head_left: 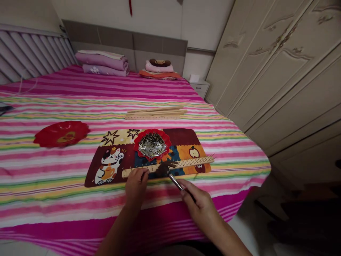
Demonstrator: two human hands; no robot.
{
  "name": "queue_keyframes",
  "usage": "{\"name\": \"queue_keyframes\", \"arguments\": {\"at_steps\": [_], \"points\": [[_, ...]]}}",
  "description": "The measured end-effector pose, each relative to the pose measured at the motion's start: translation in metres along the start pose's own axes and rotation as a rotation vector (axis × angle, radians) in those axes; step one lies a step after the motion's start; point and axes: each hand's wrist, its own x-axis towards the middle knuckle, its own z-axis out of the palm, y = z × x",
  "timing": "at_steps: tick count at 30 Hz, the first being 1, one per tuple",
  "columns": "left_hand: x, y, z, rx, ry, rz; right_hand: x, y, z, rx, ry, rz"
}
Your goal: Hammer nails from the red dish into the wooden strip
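Note:
A long wooden strip point(195, 162) with several nails standing up from it lies slantwise across a patterned mat point(92, 170). At the strip's left part, my left hand point(136, 183) has its fingers curled against the near edge; whether a nail is also pinched there is hidden. My right hand point(200, 202) grips a hammer point(174, 180) by its handle. The hammer's dark head is over the middle of the strip, close to the nails. Just beyond the strip, a red scalloped bowl point(167, 139) holds a heap of loose nails point(151, 145).
A red plate point(48, 137) lies to the left on the striped bedspread point(53, 177). More wooden strips point(157, 113) are stacked behind the mat. Folded bedding point(105, 64) sits by the headboard, and a wardrobe point(266, 67) stands at the right beyond the bed's edge.

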Motion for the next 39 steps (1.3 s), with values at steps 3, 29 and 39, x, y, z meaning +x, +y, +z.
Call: {"name": "queue_keyframes", "arguments": {"at_steps": [3,29,39], "points": [[-0.001,-0.001,0.0,0.004,0.012,0.022,0.021,-0.013,0.007,-0.068,0.022,-0.143],[0.047,0.03,-0.034,0.229,-0.08,0.108,-0.06,0.11,0.018,0.374,-0.02,0.582],[0.107,0.047,-0.002,0.594,-0.518,0.051,-0.057,0.108,0.023,0.502,-0.007,0.692]]}}
